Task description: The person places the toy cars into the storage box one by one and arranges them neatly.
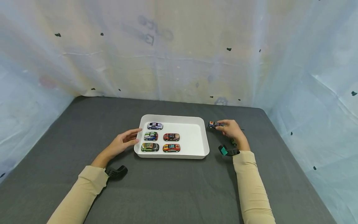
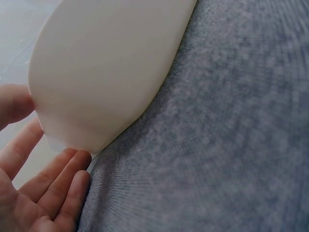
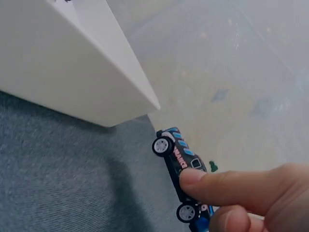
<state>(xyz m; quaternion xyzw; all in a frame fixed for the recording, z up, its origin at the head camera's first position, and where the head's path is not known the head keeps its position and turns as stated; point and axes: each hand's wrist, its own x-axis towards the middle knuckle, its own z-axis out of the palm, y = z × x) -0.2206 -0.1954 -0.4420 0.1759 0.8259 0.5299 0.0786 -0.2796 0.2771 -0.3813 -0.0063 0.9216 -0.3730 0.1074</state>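
Between thumb and fingers, my right hand (image 1: 231,128) pinches a dark toy car (image 1: 213,124) just right of the white tray (image 1: 193,153). The right wrist view shows that car (image 3: 175,157) side-on, with blue windows, pink lettering and silver-hubbed wheels. My left hand (image 1: 123,143) rests with extended fingers against the tray's left side; its fingertips (image 2: 82,157) meet the outer wall in the left wrist view. Inside the tray are a white-and-purple car (image 1: 155,125), a green-and-blue car (image 1: 151,136), a yellow-green car (image 1: 150,147), a dark red car (image 1: 171,137) and a red-and-yellow car (image 1: 171,148).
A green toy car (image 1: 233,142) lies under my right wrist, mostly hidden. Grey cloth (image 1: 173,186) covers the table. Pale curtains (image 1: 179,62) with small dark marks hang behind and at both sides. Each wrist wears a black strap (image 1: 229,151).
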